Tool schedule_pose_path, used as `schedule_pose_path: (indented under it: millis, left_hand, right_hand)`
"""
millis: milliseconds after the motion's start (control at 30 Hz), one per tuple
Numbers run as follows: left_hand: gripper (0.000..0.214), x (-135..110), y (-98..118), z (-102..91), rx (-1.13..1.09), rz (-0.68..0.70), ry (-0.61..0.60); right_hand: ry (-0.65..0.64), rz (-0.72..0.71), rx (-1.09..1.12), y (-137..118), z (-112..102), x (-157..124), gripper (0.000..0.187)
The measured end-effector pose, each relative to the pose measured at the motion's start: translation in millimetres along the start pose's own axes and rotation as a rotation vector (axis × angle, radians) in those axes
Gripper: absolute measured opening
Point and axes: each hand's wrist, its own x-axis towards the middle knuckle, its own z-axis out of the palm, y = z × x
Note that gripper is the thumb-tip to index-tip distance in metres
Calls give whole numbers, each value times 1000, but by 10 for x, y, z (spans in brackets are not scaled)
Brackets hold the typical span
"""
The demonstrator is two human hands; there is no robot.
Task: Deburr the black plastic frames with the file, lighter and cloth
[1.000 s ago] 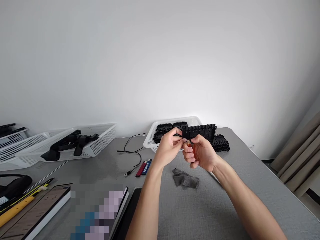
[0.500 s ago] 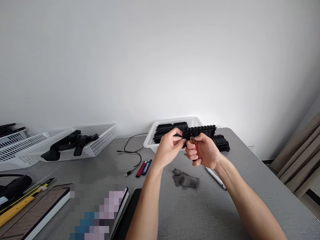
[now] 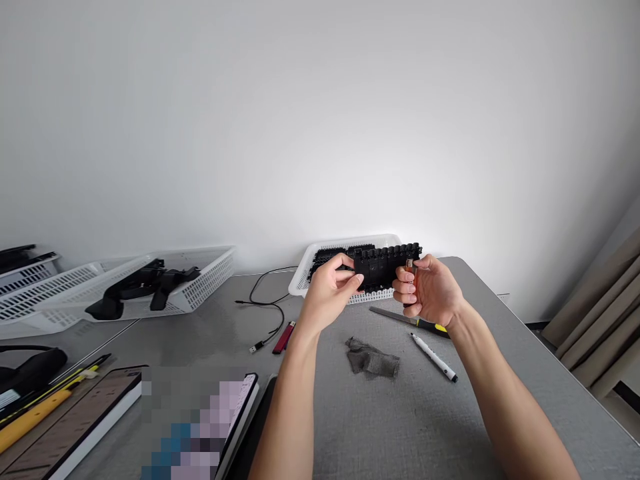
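Both hands hold a long black plastic block with a row of studs on top (image 3: 383,265) above the grey table (image 3: 400,413). My left hand (image 3: 327,293) pinches the block's left end. My right hand (image 3: 430,290) is curled at its right end and also grips an orange lighter (image 3: 410,267) upright in the fist. Behind the block stands a white basket (image 3: 313,263) with more black blocks in it.
On the table lie a crumpled grey cloth (image 3: 373,359), a file with a yellow-black handle (image 3: 407,320), a white pen (image 3: 434,357), a red lighter (image 3: 283,337), and a black USB cable (image 3: 265,313). White trays with black parts (image 3: 145,287) stand at left.
My right hand slid with the lighter from the block's middle to its right end. The block shifted slightly left. The file and pen on the table came into sight.
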Motion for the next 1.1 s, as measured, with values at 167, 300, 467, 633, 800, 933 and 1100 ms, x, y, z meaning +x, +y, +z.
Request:
schedule_pose_path:
  millis: [167, 300, 467, 633, 800, 933, 1100]
  left_hand:
    - [24, 3, -33, -37, -13, 5, 12]
    - [24, 9, -51, -37, -23, 5, 23]
    - [22, 14, -23, 27, -5, 9, 17]
    - [15, 8, 13, 118, 10, 22, -31]
    - [9, -2, 21, 177, 61, 42, -54]
    - [8, -8, 26, 180, 83, 51, -63]
    - [9, -16, 41, 176, 90, 56, -71]
  right_hand:
    - [17, -39, -15, -66, -90, -29, 24]
    - [2, -59, -60, -60, -57, -48, 28]
    - [-47, 25, -154, 96, 127, 25, 31]
    - [-59, 74, -218, 274, 243, 131, 28]
    - [-37, 87, -225, 302, 231, 146, 26]
    - [-40, 110, -230, 282, 207, 136, 23]
    - [-53, 115, -202, 265, 201, 133, 21]
